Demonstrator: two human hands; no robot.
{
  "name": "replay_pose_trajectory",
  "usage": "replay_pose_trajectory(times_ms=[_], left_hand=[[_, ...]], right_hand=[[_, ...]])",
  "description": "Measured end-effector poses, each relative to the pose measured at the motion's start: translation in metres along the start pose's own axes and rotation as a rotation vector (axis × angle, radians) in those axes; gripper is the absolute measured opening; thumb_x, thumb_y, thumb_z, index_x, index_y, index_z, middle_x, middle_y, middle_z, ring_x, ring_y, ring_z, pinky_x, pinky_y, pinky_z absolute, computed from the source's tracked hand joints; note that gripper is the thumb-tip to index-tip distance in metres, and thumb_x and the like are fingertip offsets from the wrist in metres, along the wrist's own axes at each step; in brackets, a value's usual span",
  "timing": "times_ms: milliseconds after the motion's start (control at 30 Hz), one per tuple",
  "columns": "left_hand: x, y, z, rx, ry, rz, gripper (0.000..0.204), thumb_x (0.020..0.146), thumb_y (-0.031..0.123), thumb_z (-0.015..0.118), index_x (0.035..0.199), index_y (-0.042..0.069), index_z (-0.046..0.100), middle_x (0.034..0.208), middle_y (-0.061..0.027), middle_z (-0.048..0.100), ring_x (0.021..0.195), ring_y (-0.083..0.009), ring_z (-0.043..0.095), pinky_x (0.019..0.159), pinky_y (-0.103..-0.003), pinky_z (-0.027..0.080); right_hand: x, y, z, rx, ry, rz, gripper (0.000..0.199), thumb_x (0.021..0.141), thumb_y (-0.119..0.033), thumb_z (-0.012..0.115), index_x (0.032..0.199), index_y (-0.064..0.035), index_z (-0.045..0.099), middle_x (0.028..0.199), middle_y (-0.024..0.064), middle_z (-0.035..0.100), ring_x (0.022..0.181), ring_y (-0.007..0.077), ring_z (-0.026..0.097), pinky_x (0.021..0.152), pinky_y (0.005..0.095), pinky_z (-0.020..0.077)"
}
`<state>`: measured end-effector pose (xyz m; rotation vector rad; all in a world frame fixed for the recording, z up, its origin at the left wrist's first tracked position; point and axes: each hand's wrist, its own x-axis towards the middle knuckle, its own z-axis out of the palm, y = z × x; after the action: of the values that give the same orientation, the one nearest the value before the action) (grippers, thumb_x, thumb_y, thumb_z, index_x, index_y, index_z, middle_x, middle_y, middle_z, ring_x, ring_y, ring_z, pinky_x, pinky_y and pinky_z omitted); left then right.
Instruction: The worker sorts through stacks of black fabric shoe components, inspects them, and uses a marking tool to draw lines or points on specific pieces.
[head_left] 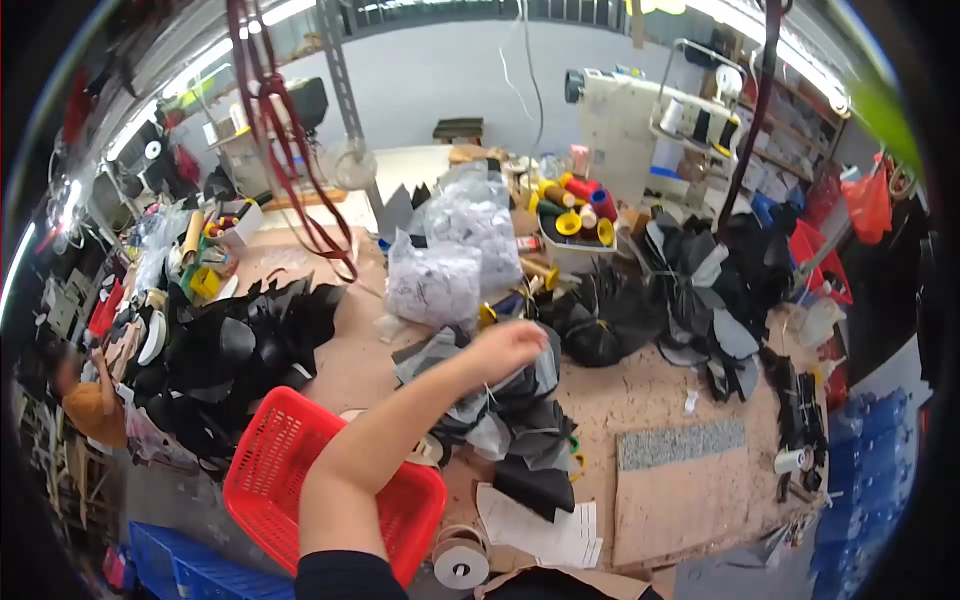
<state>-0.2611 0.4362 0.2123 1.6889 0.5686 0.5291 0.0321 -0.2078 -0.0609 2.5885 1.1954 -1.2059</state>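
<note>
My left arm, in a short black sleeve, reaches up and across the workbench point(590, 430). My left hand point(510, 350) is over a tied bundle of black and grey cut pieces point(535, 420), its fingers curled closed; whatever they hold, if anything, is hidden. Beneath my forearm is a red plastic basket point(262, 455), tilted at the bench's near left edge and partly covered by the arm. Clear plastic bags of white pieces point(435, 285) stand just beyond the hand. My right hand does not show.
More black bundles point(605, 315) lie to the right, a heap of black pieces point(235, 345) to the left. Thread spools point(585, 220) fill a bin behind. Dark red straps point(290, 150) hang overhead. Papers point(540, 525) and a tape roll point(461, 562) are near me. A person point(95, 405) is far left.
</note>
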Motion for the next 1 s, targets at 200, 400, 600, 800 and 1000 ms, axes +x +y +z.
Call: replay_pose_trajectory(times_ms=[200, 400, 600, 800, 1000], left_hand=[[-0.178, 0.027, 0.130, -0.203, -0.765, -0.449, 0.033, 0.095, 0.019, 0.055, 0.125, 0.006, 0.052, 0.115, -0.0048, 0.058, 0.108, -0.0118, 0.052, 0.090, -0.029, 0.045], [-0.297, -0.066, 0.246, -0.561, -0.158, -0.632, 0.041, 0.093, 0.027, 0.058, 0.127, 0.005, 0.051, 0.116, -0.0062, 0.060, 0.104, -0.0122, 0.056, 0.092, -0.026, 0.043], [-0.303, -0.048, 0.247, -0.619, 0.039, -0.616, 0.036, 0.094, 0.020, 0.056, 0.126, 0.004, 0.050, 0.119, -0.0041, 0.057, 0.109, -0.0131, 0.054, 0.095, -0.028, 0.042], [-0.326, -0.017, 0.226, -1.676, 1.026, -0.336, 0.037, 0.093, 0.030, 0.055, 0.120, 0.004, 0.051, 0.111, -0.0074, 0.058, 0.101, -0.0224, 0.058, 0.089, -0.034, 0.047], [-0.364, -0.012, 0.238, -1.813, 1.519, -0.059, 0.046, 0.091, 0.037, 0.058, 0.109, -0.004, 0.051, 0.106, -0.0094, 0.058, 0.096, -0.0206, 0.059, 0.083, -0.032, 0.051]], right_hand=[[-0.026, 0.032, -0.009, -0.060, -0.088, -0.055, 0.029, 0.085, -0.022, 0.059, 0.111, -0.0100, 0.062, 0.098, 0.0091, 0.066, 0.090, 0.0295, 0.062, 0.078, 0.0423, 0.0477], [0.015, 0.017, -0.053, -0.163, -0.146, -0.207, 0.028, 0.084, -0.022, 0.060, 0.109, -0.0091, 0.062, 0.097, 0.0104, 0.066, 0.088, 0.0300, 0.062, 0.077, 0.0415, 0.0481], [0.055, -0.003, -0.100, -0.295, -0.204, -0.359, 0.027, 0.083, -0.021, 0.062, 0.107, -0.0083, 0.063, 0.096, 0.0117, 0.065, 0.087, 0.0304, 0.062, 0.076, 0.0407, 0.0486], [0.086, -0.054, -0.140, -0.424, -0.272, -0.502, 0.026, 0.082, -0.021, 0.063, 0.104, -0.0074, 0.063, 0.095, 0.0130, 0.065, 0.086, 0.0309, 0.062, 0.075, 0.0399, 0.0491], [0.068, -0.073, -0.158, -0.507, -0.408, -0.554, 0.026, 0.080, -0.020, 0.065, 0.102, -0.0065, 0.064, 0.094, 0.0143, 0.065, 0.085, 0.0313, 0.062, 0.074, 0.0391, 0.0496]])
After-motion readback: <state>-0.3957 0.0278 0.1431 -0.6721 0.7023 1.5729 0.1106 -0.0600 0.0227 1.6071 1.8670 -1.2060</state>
